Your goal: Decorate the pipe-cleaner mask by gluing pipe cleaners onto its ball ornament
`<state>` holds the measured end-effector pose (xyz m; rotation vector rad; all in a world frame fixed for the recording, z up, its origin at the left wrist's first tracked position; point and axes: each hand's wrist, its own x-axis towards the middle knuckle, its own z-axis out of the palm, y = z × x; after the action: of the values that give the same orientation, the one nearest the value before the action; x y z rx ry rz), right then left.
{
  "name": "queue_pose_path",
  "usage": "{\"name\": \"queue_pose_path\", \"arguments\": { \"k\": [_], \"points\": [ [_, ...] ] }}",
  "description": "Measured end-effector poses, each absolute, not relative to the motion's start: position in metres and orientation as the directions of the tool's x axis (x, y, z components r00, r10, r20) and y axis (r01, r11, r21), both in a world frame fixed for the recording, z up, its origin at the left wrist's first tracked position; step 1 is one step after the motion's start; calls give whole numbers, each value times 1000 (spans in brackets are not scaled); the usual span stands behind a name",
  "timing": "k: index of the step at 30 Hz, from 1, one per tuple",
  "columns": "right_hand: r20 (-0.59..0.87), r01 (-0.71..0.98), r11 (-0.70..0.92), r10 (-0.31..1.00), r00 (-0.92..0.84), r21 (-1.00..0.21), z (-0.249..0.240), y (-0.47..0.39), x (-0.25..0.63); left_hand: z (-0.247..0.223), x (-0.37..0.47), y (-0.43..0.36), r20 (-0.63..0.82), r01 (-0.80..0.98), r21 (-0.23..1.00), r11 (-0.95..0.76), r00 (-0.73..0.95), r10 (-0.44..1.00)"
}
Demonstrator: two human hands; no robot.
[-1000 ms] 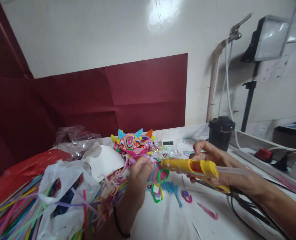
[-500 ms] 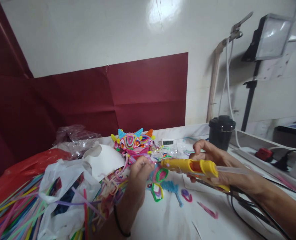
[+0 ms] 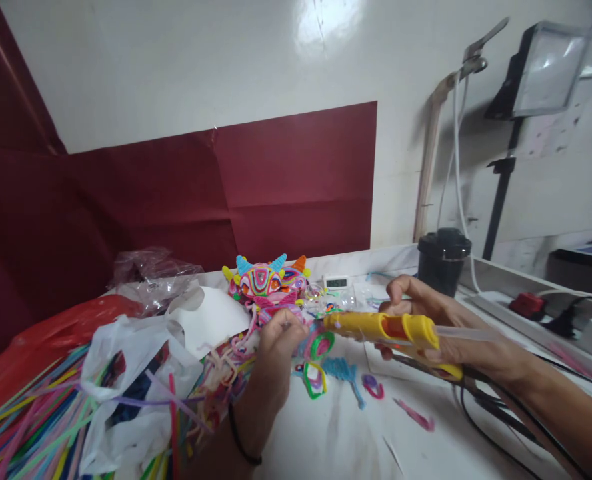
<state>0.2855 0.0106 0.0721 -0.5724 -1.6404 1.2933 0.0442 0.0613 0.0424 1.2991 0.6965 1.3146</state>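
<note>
My right hand (image 3: pixel 429 307) is wrapped round a yellow hot glue gun (image 3: pixel 361 327), its nozzle pointing left. A clear glue stick (image 3: pixel 469 333) sticks out of the gun's back end. Close to the nozzle, my left hand (image 3: pixel 276 340) has its fingertips pinched together; whatever is between them is too small or hidden to name. Beneath the hands lie a green and pink pipe-cleaner coil (image 3: pixel 322 345), a green and yellow outlined piece (image 3: pixel 315 381), a blue pipe-cleaner piece (image 3: pixel 343 372) and a purple and pink curl (image 3: pixel 373 387). Behind stand colourful pipe-cleaner animal heads (image 3: pixel 262 280) with horns.
Many loose pipe cleaners (image 3: pixel 31 427) and a white plastic bag (image 3: pixel 111 347) fill the left side. A white curved sheet (image 3: pixel 206 320) lies behind them. At right are a black lidded cup (image 3: pixel 443 263), a power strip (image 3: pixel 501 307) and cables. A small digital display (image 3: pixel 336 283) stands at the back.
Hardly anything differs. The glue gun has shifted very slightly to the right, while my left hand keeps its pinch in nearly the same spot.
</note>
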Motion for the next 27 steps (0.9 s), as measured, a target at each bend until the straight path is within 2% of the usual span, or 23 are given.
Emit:
{"name": "queue_pose_path", "arguments": {
  "k": [9,27],
  "points": [
    [412,-281,309,770,-487,-909,74,4,285,44,39,65,290,-225,942,-251,164,943],
    [384,-240,303,790,-478,-922,75,4,282,53,44,56,258,-303,935,-186,221,940]
  ]
}}
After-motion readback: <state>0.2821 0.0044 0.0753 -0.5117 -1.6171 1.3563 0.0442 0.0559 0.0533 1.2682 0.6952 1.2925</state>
